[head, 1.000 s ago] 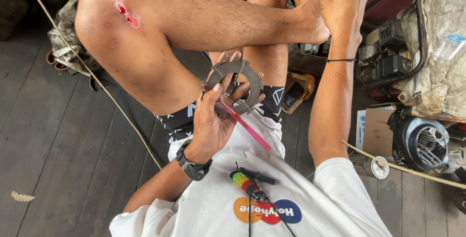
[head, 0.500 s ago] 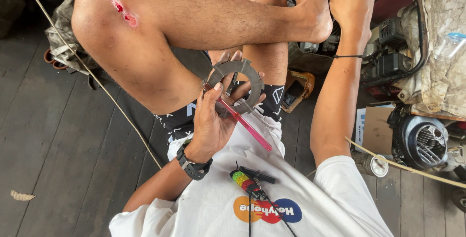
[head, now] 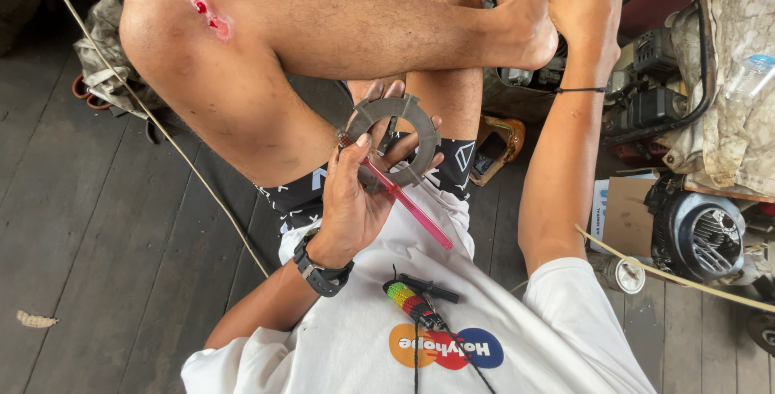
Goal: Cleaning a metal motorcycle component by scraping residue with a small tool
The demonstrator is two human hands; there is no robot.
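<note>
Grey notched metal ring disc (head: 393,140): gripped with a pink plastic stick (head: 408,204) in the left hand (head: 355,200), above the lap. Right hand (head: 583,2): apparently closed around a bare foot (head: 525,14), upper right.

A flat grey metal ring (head: 393,140) with small tabs around its outer rim and a wide round hole stands nearly face-on, above the lap. A thin translucent pink stick (head: 408,204) lies slantwise across its lower edge, running down to the right over the white shirt.
</note>
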